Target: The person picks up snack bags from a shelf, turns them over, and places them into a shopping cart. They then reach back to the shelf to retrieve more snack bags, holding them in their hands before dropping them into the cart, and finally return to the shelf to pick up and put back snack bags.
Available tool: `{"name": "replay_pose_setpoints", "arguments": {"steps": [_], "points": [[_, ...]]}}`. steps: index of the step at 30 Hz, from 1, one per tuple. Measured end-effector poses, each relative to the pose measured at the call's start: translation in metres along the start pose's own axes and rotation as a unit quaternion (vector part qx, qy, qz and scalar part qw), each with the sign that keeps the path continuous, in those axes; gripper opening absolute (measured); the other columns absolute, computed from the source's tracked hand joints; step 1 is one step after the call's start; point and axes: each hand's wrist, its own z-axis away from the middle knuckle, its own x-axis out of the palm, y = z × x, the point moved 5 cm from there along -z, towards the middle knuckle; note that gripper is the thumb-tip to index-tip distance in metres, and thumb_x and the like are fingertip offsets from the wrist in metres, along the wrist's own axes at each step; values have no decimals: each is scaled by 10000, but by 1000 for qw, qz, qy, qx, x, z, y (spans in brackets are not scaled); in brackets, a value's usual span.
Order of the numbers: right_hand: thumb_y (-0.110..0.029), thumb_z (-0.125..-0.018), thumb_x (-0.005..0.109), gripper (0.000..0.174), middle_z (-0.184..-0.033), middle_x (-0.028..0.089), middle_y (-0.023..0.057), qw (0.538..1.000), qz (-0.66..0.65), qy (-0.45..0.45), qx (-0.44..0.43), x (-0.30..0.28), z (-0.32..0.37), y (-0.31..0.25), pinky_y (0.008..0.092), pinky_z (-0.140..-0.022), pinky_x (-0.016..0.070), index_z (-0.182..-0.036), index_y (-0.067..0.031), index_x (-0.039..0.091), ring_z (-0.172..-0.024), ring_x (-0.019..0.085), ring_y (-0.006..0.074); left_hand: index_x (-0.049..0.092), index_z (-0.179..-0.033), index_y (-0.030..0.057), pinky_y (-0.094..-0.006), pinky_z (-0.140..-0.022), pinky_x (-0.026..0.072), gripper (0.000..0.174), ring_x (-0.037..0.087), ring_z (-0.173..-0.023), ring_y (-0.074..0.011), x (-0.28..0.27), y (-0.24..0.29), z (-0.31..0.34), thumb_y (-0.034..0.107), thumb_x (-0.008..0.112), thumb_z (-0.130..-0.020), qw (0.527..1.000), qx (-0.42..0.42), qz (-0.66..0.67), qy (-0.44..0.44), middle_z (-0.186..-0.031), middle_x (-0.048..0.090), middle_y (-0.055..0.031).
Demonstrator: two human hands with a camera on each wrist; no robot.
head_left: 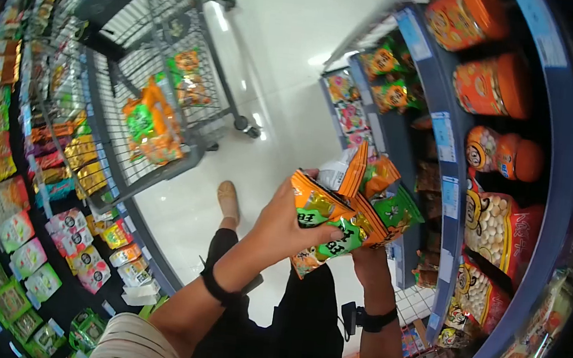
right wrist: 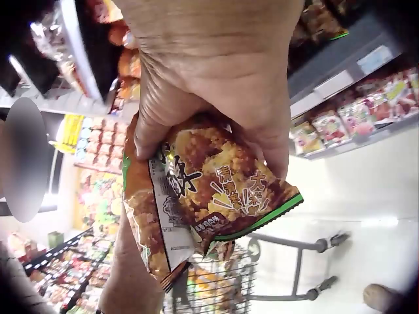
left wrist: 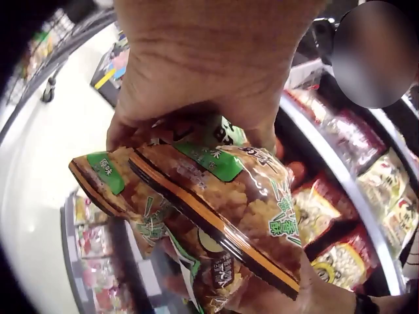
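My left hand (head_left: 280, 222) grips several orange and green snack bags (head_left: 315, 206) in front of my body, its thumb lying across their front. In the left wrist view, its fingers and thumb clasp the brown printed bags (left wrist: 229, 186) from both sides, their striped sealed edges turned outward. My right hand (head_left: 370, 263) is largely hidden beneath the bunch in the head view. From the right wrist view, that hand (right wrist: 209, 78) holds a snack bag (right wrist: 216, 173) with a green-edged seal between thumb and fingers, another bag tucked against it.
A wire shopping cart (head_left: 203, 72) stands ahead to the left, with orange and green snack bags (head_left: 153, 123) in it. Shelving (head_left: 429, 75) with orange-lidded jars (head_left: 496, 82) and red bags (head_left: 498, 229) rises at right. Packaged snacks (head_left: 70, 240) line the shelves at left.
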Motion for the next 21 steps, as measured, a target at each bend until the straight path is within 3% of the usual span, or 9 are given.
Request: {"name": "replay_pose_setpoints", "arguments": {"steps": [2,5,7,9,11,13,17,18,21], "points": [[-70,-855,817,581,-1308,656,75,995,70,-53,-40,53,1,-29,353,-966,566,-1384,-35,577,-1164,643,174,489,-1400,-58,-420,-1107,419,937,523,-1308,-334,-44,32,25,318,952,-677,998,18,8,58,-1392,522,-243],[-106,-838,842,533,-1250,688,72,958,178,-147,-172,151,3,-88,335,-928,575,-1322,-37,629,-1126,654,156,417,-1447,-85,-407,-1101,424,1036,548,-1277,-276,-117,83,54,296,977,-663,988,90,25,126,-1345,560,-183],[-139,-861,821,490,-1228,697,62,948,215,-200,-119,214,2,-116,326,-935,562,-1308,-44,641,-1119,652,138,394,-1460,-87,-388,-1079,452,1019,578,-1240,-248,-168,110,75,296,963,-706,975,142,2,172,-1331,590,-171],[-178,-885,800,459,-1208,703,52,936,203,-266,-111,274,-9,-126,318,-941,551,-1299,-49,649,-1110,650,124,384,-1469,-82,-362,-1041,488,951,617,-1177,-222,-210,135,90,278,925,-776,962,155,131,184,-1309,623,-153],[-223,-910,781,441,-1190,706,41,915,141,-349,-148,338,-21,-128,311,-946,542,-1296,-52,653,-1098,649,114,411,-1459,-61,-337,-1001,515,835,648,-1109,-194,-264,118,97,268,874,-847,962,136,102,214,-1274,652,-128],[-293,-927,759,519,-1269,676,55,908,144,-375,-119,385,-39,-112,340,-962,534,-1361,-50,610,-1152,634,143,475,-1426,-15,-326,-992,505,693,631,-1124,-169,-308,106,101,339,795,-923,975,85,39,203,-1285,645,-116],[-347,-956,732,552,-1303,662,64,915,149,-375,-18,423,-75,-58,347,-964,539,-1402,-57,582,-1182,637,171,479,-1459,8,-323,-997,488,715,598,-1196,-168,-356,43,99,444,732,-953,971,27,76,227,-1344,617,-89],[-299,-942,767,486,-1207,707,46,929,122,-348,30,427,-82,-43,317,-926,552,-1336,-49,632,-1083,665,140,476,-1477,18,-324,-989,491,727,590,-1214,-164,-366,22,98,474,711,-962,972,2,80,222,-1366,607,-78],[-316,-942,765,502,-1196,707,56,926,141,-345,67,432,-99,-17,322,-897,565,-1341,-44,624,-1061,673,146,461,-1499,46,-321,-960,504,754,597,-1199,-153,-379,-19,96,513,702,-958,972,-57,86,211,-1368,605,-66]]}}
